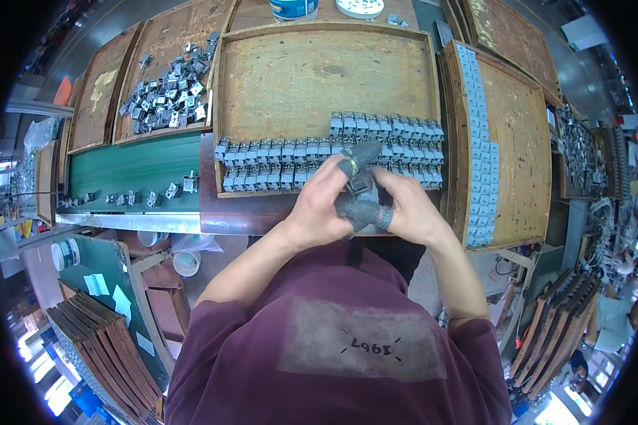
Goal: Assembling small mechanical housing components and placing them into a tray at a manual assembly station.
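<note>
In front of my chest, my left hand (317, 207) and my right hand (412, 207) come together with fingers bent around a small grey block-shaped part (360, 185). Grey coverings wrap some fingers and hide much of this part, so its exact kind does not show. Just beyond my hands, along the near side of a shallow wooden tray (326, 78), similar grey metal blocks (276, 152) stand packed in rows. The back row begins near the tray's middle and runs to its right wall.
A green conveyor belt (127, 166) at left carries several loose metal parts. Behind it, a wooden tray (142, 64) holds a heap of them. To the right, another wooden tray (517, 142) has grey blocks along its left wall. A blue tub (294, 10) stands at the back.
</note>
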`<state>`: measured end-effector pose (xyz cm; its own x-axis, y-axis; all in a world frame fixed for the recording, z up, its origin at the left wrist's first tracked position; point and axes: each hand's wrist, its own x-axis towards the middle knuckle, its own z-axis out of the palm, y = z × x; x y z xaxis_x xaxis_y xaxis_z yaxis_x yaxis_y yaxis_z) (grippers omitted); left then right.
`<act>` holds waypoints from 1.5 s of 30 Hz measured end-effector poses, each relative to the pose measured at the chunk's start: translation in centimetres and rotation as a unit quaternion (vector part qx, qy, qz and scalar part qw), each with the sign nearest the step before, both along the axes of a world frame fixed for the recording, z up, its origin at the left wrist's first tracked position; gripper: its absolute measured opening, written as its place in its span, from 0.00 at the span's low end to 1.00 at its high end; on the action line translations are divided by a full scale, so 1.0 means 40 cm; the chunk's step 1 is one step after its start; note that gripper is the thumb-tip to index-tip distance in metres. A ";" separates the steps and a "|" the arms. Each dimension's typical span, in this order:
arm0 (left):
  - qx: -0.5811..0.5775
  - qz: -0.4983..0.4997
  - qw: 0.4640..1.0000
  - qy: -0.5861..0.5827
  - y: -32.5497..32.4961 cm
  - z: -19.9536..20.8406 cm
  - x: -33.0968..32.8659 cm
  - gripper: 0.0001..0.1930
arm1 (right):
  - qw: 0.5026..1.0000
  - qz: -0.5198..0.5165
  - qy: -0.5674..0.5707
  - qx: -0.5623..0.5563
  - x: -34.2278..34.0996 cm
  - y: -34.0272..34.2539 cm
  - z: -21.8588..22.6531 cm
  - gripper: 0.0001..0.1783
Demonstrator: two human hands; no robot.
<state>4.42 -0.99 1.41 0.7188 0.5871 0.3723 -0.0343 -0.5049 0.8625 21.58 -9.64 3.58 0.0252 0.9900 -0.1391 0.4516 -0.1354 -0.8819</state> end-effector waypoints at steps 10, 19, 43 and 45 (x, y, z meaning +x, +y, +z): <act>0.139 -0.027 0.990 0.022 0.036 -0.032 0.041 0.31 | 0.992 0.048 -0.109 -0.034 0.069 -0.019 -0.007 0.26; -0.147 0.042 0.929 0.337 0.372 -0.139 0.023 0.26 | 0.846 -0.512 -0.143 -0.043 0.568 -0.148 -0.135 0.18; -0.096 0.600 0.651 0.454 0.287 -0.305 -0.687 0.23 | 0.832 -0.413 0.312 0.198 0.483 -0.127 -0.148 0.19; -0.182 0.611 0.679 0.364 0.315 -0.436 -0.765 0.23 | 0.882 -0.351 0.263 0.171 0.411 -0.075 -0.147 0.20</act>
<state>-26.17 11.62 -16.04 -0.4722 0.8687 -0.1499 0.7212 0.4784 0.5011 38.02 -12.64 -2.28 0.6692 0.7430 -0.0095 -0.1207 0.0961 -0.9880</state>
